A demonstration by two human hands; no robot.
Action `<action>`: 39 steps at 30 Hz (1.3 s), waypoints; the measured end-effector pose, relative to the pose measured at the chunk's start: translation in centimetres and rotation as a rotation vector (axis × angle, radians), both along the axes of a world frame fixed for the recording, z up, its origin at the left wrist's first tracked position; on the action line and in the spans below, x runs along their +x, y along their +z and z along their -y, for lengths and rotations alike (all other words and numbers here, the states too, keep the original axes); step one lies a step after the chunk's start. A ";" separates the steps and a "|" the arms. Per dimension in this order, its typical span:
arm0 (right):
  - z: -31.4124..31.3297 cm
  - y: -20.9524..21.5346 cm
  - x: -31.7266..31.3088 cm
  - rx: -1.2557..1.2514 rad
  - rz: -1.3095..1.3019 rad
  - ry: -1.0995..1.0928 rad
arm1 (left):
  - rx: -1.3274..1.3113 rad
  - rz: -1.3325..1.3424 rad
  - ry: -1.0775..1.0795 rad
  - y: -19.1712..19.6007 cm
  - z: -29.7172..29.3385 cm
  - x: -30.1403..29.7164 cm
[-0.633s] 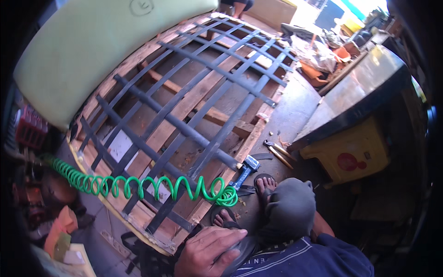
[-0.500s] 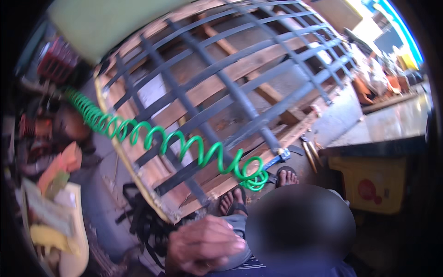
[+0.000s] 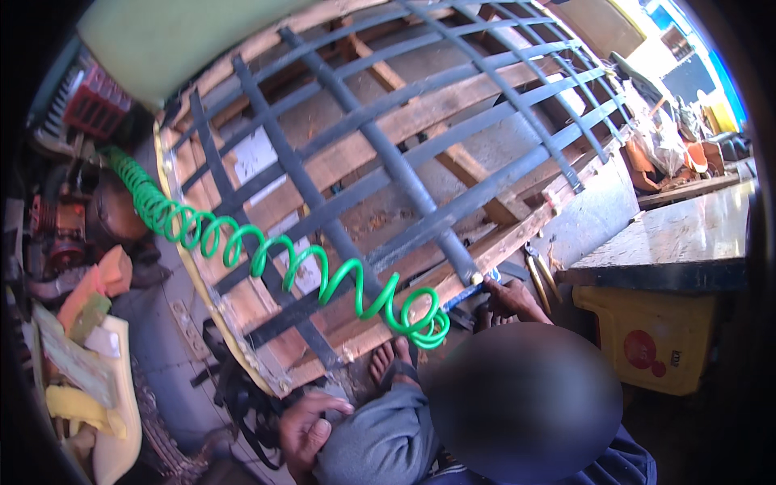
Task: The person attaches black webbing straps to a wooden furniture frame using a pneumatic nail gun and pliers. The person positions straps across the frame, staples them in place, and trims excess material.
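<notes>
Neither of my hands shows in the head view. Below me crouches another person in a dark blue shirt and grey trousers. One of their hands (image 3: 309, 428) rests on their knee. Their other hand (image 3: 513, 299) reaches to the near corner of a wooden frame (image 3: 420, 121) laced with dark grey webbing straps (image 3: 388, 153). A blue tool (image 3: 478, 287) lies by that hand. A green coiled hose (image 3: 283, 259) runs across the frame's lower left side and ends in a tight coil near the person's sandalled foot (image 3: 386, 365).
A pale green foam pad (image 3: 178, 32) leans at the top left. Foam scraps (image 3: 81, 323) and machine parts pile up on the left. A stone-topped counter (image 3: 687, 242) and a yellow container (image 3: 647, 347) stand at the right. Pliers (image 3: 537, 271) lie beside the frame.
The view has swung closer and leftward over the frame. The crouching person's far hand now shows at the frame's corner; the hand on the knee stays put.
</notes>
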State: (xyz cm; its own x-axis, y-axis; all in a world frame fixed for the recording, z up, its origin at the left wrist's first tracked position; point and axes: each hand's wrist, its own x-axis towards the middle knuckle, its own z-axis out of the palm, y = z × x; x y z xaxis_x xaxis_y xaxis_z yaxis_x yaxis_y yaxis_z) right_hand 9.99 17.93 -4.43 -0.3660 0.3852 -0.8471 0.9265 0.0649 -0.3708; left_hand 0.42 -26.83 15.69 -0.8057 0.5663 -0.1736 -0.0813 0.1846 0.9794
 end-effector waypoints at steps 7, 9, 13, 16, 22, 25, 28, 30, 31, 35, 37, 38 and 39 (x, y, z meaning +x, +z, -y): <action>0.4 -1.5 1.7 0.114 0.040 0.170 | 0.014 -0.519 0.042 4.3 -7.8 -6.4; 0.9 -1.6 3.0 0.125 0.007 0.236 | -0.268 -0.835 -0.144 4.0 -10.8 -8.5; 1.8 -1.6 5.1 0.161 -0.101 0.339 | -0.684 -1.083 -0.406 3.0 -15.1 -9.3; 1.7 -1.0 5.7 0.219 -0.155 0.345 | -0.591 -1.134 -0.409 4.1 -15.0 -8.4; 0.8 0.9 4.6 0.266 -0.138 0.401 | -0.872 -0.602 -0.480 7.3 -3.8 -5.0; 0.0 1.1 4.5 0.299 -0.123 0.364 | -1.419 -0.015 -0.381 4.3 0.8 -1.6; -1.6 0.0 5.4 0.534 -0.310 0.193 | -1.002 -0.258 -0.419 3.0 2.4 1.9; -3.5 -1.6 6.3 0.853 -0.294 0.130 | -0.666 -0.580 -0.214 4.5 1.8 2.6; -4.5 -2.7 6.8 0.909 -0.266 0.138 | -0.791 -0.440 -0.258 5.6 0.9 2.1; -8.8 -7.4 7.9 0.862 -0.090 0.314 | -0.526 -0.678 -0.028 6.7 -7.3 -4.6; -10.7 -9.0 8.3 0.838 -0.180 0.355 | -0.307 -0.831 -0.155 4.7 -13.3 -7.9; -11.5 -9.4 8.0 0.795 -0.141 0.387 | -0.242 -0.917 -0.255 3.3 -16.3 -9.3; -11.7 -9.5 8.3 0.760 -0.195 0.437 | -0.176 -1.009 -0.349 2.0 -18.8 -10.4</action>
State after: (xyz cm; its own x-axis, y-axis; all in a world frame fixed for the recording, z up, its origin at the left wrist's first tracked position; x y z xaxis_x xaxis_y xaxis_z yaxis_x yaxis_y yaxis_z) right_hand 18.34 29.67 -13.89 -0.7222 0.6091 -0.3278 0.6865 0.6889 -0.2324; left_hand -9.98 -8.04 17.74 -0.4217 0.8238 0.3788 0.8322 0.1858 0.5225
